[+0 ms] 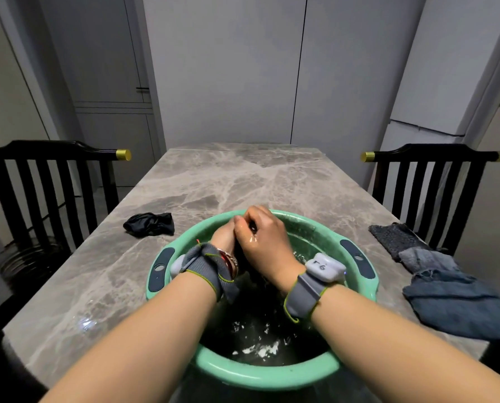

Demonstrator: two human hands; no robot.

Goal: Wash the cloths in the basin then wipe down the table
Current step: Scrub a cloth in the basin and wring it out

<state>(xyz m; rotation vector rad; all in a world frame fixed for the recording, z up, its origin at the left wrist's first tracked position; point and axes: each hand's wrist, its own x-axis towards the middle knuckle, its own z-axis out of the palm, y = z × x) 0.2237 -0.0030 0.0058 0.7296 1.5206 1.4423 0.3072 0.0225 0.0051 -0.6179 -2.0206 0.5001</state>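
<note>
On my feed both hands are over the far half of the green basin [260, 373], which sits at the near end of the marble table [228, 175]; R hand [264, 242] is fisted, fingers curled tight, lying over the L hand [224, 235]; a dark sliver shows in the R grip and dark wet stuff hangs below the wrists, which I take for the cloth in work [251, 275]; L fingers are hidden under the R hand, so I can't tell how far they're closed or what they hold.

Step, as I read it: scrub/wring over the water [260, 349] (suds float on my side). To do it well I'd hold the wad low inside the rim so drips fall back in; rub fabric vs fabric w/ short strokes; turn it to reach fresh areas; then twist w/ hands going opposite ways. Splash is the risk; there's a wet-looking sheen on the top left of the basin.

Axis: the cloth in work is bunched; it seems to run down from the fists toward the water, but most is hidden. Black cloth [150, 224] lies crumpled left of the basin, long axis across the table; grey-blue cloths [446, 286] form a strip along the right edge, running far-to-near.
</note>
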